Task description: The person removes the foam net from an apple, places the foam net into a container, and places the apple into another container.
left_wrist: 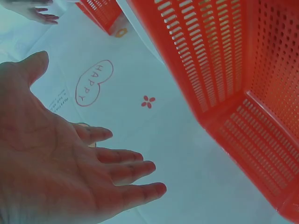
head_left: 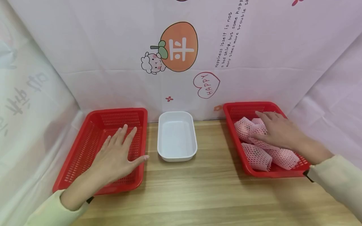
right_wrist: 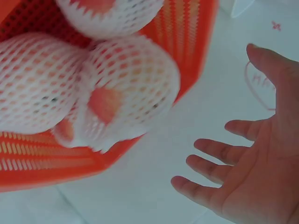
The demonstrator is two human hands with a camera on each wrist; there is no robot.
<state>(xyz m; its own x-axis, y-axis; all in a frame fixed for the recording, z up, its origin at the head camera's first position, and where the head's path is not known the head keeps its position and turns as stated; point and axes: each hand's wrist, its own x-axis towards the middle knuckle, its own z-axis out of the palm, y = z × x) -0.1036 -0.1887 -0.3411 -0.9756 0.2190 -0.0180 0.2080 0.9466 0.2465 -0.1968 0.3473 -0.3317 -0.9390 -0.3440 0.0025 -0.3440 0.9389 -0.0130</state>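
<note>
My left hand (head_left: 116, 157), fingers spread and holding nothing, hovers above the left red plastic basket (head_left: 142, 141), whose slotted floor shows bare. Its palm and straight fingers appear in the left wrist view beside the basket wall (left_wrist: 205, 56). Over the right red basket (head_left: 237, 147) is my right hand (head_left: 280, 130), fingers extended, palm free. Several round fruits in pink-white foam netting (head_left: 255, 157) lie in that basket, partly hidden under the hand. In the right wrist view, reddish skin shows through openings in the netting around one netted fruit (right_wrist: 135, 88), apart from the fingers.
Between the baskets a white rectangular dish (head_left: 176, 138) stands on the wooden table (head_left: 192, 191). A white printed cloth (head_left: 113, 47) hangs close behind the baskets and along both sides.
</note>
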